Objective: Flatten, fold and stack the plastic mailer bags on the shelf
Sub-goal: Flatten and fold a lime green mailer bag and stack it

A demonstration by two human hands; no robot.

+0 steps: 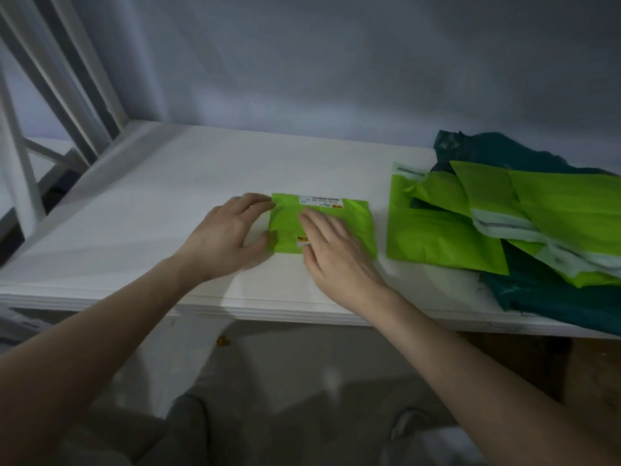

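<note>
The white shelf (168, 203) runs across in front of me, with a grey wall behind it and a white frame standing at its far left. On its right end sits a loose pile of mailer bags (524, 210): bright green ones lying overlapped on top of dark teal ones, some with pale strips along an edge. Just left of that pile, apart from it, lies the folded green mailer bag (349, 216), a small flat rectangle with a printed label along its far edge. My left hand (225, 237) rests at the bag's left edge, fingers (258, 203) spread and relaxed, with fingertips and thumb touching the plastic. My right hand (336, 253) lies flat on top of the bag, its fingers straight and pressing it down onto the shelf. Neither hand is curled round anything.
</note>
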